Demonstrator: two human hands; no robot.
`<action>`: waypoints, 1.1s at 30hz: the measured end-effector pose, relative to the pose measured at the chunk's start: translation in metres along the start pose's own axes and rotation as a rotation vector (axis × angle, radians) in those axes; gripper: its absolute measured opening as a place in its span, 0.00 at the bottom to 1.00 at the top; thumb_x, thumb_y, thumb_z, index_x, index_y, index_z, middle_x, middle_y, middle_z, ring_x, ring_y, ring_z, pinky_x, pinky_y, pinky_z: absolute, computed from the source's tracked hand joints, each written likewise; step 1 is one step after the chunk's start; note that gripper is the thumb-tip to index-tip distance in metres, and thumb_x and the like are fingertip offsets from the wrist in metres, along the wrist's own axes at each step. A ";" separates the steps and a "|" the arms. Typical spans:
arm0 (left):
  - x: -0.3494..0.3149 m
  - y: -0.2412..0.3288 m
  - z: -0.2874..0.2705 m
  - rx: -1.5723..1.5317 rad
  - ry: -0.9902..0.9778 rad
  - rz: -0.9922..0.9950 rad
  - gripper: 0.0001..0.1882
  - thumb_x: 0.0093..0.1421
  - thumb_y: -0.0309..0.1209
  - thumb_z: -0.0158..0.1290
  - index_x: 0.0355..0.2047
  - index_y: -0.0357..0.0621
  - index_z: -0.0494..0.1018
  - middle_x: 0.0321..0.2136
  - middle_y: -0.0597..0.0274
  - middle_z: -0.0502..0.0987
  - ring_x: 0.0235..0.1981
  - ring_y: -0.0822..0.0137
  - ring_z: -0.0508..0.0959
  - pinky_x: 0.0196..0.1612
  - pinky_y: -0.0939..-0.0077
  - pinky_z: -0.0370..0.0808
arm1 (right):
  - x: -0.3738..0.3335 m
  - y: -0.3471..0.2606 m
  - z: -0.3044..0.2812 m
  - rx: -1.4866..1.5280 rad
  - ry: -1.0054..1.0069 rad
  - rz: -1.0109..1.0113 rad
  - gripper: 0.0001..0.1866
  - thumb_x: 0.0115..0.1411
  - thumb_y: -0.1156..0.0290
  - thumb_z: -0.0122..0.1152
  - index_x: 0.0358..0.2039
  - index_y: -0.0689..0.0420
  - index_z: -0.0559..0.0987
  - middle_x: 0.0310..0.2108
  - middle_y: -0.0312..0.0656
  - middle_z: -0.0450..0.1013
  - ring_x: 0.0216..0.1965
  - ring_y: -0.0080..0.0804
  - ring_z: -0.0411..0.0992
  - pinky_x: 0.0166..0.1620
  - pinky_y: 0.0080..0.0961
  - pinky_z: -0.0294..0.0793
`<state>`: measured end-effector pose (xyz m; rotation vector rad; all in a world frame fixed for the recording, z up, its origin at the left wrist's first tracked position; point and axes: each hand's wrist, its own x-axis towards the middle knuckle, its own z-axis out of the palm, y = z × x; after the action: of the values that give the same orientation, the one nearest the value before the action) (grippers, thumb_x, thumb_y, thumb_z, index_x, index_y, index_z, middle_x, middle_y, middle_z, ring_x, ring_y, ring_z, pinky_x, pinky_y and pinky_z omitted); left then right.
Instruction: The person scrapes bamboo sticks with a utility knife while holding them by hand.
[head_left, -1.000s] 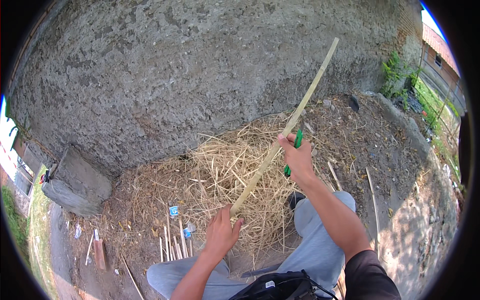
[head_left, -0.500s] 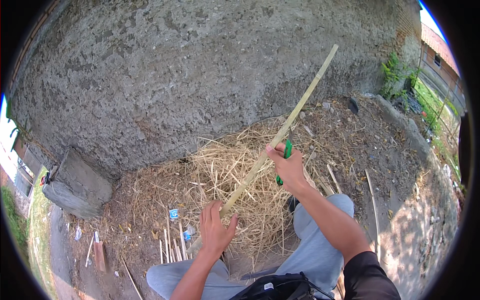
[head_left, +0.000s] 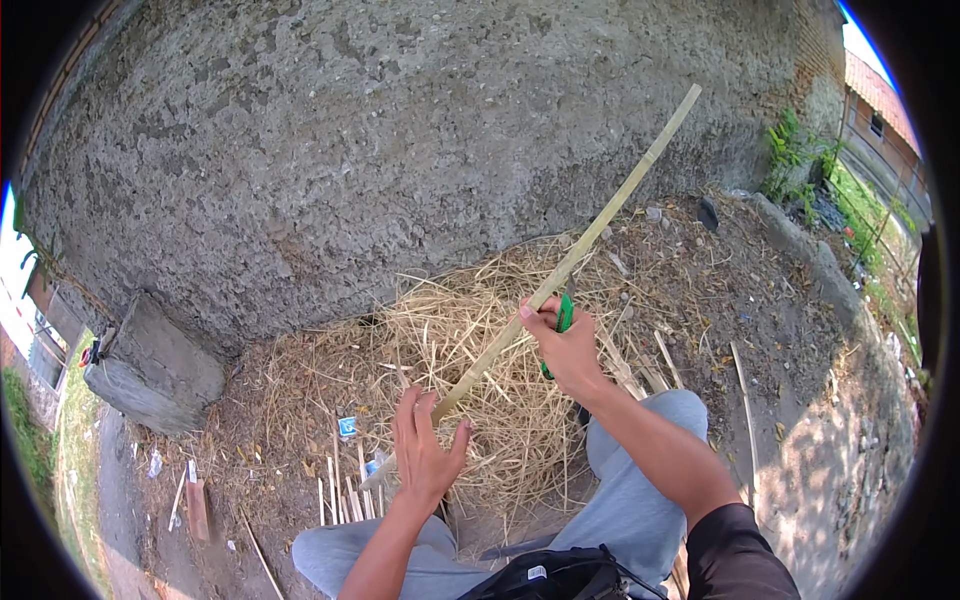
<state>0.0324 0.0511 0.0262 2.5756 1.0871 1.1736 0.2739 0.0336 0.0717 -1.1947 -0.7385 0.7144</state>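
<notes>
Sitting spread, the left hand (head_left: 425,465) is right at the lower stretch of the pale strip (head_left: 598,226), which slants up rightward above the straw (head_left: 510,450); and here's the right hand (head_left: 570,357), pinching it mid-length, green-handled knife (head_left: 566,313) in its grasp!

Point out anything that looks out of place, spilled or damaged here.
The wall looks damaged: its grey surface is pitted, with patches flaked away. A blue-and-white packet lies on the ground left of the shavings heap, looking like stray litter. The pale strip in the right hand shows no obvious break.
</notes>
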 end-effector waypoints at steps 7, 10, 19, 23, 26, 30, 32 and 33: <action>0.000 -0.007 0.004 -0.072 -0.092 -0.065 0.22 0.58 0.25 0.58 0.52 0.36 0.67 0.43 0.45 0.75 0.46 0.47 0.75 0.52 0.54 0.68 | -0.009 0.007 0.004 -0.040 -0.065 0.037 0.12 0.62 0.66 0.65 0.40 0.63 0.82 0.26 0.35 0.78 0.24 0.13 0.64 0.28 0.19 0.62; 0.003 -0.019 0.001 -0.230 -0.063 -0.221 0.15 0.60 0.22 0.54 0.48 0.37 0.71 0.35 0.48 0.77 0.39 0.48 0.77 0.48 0.54 0.69 | -0.013 0.001 0.011 -0.093 -0.152 0.025 0.14 0.62 0.66 0.65 0.42 0.63 0.81 0.27 0.36 0.79 0.22 0.12 0.64 0.26 0.18 0.62; 0.024 -0.029 -0.106 -0.030 0.044 -0.162 0.10 0.57 0.20 0.55 0.40 0.40 0.77 0.30 0.55 0.76 0.32 0.55 0.73 0.43 0.66 0.67 | 0.016 -0.034 -0.017 0.348 0.114 -0.068 0.25 0.67 0.58 0.58 0.54 0.66 0.72 0.42 0.52 0.79 0.13 0.13 0.57 0.17 0.15 0.58; 0.004 -0.024 -0.160 0.026 -0.058 -0.243 0.10 0.57 0.21 0.56 0.40 0.38 0.77 0.30 0.54 0.76 0.34 0.54 0.74 0.42 0.64 0.68 | 0.015 -0.028 -0.023 0.335 0.065 -0.035 0.20 0.68 0.59 0.56 0.49 0.65 0.76 0.35 0.50 0.80 0.12 0.14 0.57 0.16 0.15 0.57; -0.019 -0.019 -0.208 0.067 -0.242 -0.323 0.13 0.56 0.26 0.59 0.42 0.37 0.76 0.32 0.51 0.76 0.39 0.51 0.75 0.43 0.63 0.70 | -0.004 -0.021 -0.012 0.362 -0.137 0.088 0.19 0.70 0.60 0.52 0.47 0.65 0.77 0.33 0.50 0.80 0.12 0.15 0.57 0.16 0.16 0.55; -0.028 0.012 -0.243 0.219 -0.617 -0.369 0.32 0.54 0.26 0.60 0.59 0.41 0.63 0.54 0.41 0.70 0.57 0.45 0.69 0.61 0.53 0.63 | -0.045 -0.019 0.015 0.347 -0.175 0.271 0.17 0.71 0.62 0.49 0.44 0.64 0.78 0.33 0.48 0.80 0.13 0.14 0.57 0.15 0.16 0.56; -0.022 0.032 -0.234 0.281 -0.623 -0.349 0.38 0.50 0.26 0.62 0.63 0.44 0.64 0.61 0.44 0.65 0.63 0.46 0.63 0.65 0.56 0.59 | -0.061 -0.014 0.026 0.419 -0.238 0.314 0.18 0.71 0.61 0.49 0.42 0.65 0.78 0.33 0.48 0.80 0.13 0.15 0.58 0.15 0.16 0.56; -0.013 0.049 -0.222 0.217 -0.567 -0.210 0.30 0.55 0.28 0.59 0.58 0.41 0.67 0.55 0.42 0.70 0.58 0.45 0.68 0.61 0.57 0.64 | -0.067 -0.013 0.032 0.436 -0.242 0.345 0.19 0.71 0.60 0.49 0.41 0.65 0.78 0.33 0.48 0.80 0.12 0.15 0.57 0.15 0.16 0.56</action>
<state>-0.1003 -0.0349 0.1907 2.6034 1.3392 0.2548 0.2111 -0.0058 0.0829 -0.8474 -0.5370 1.2546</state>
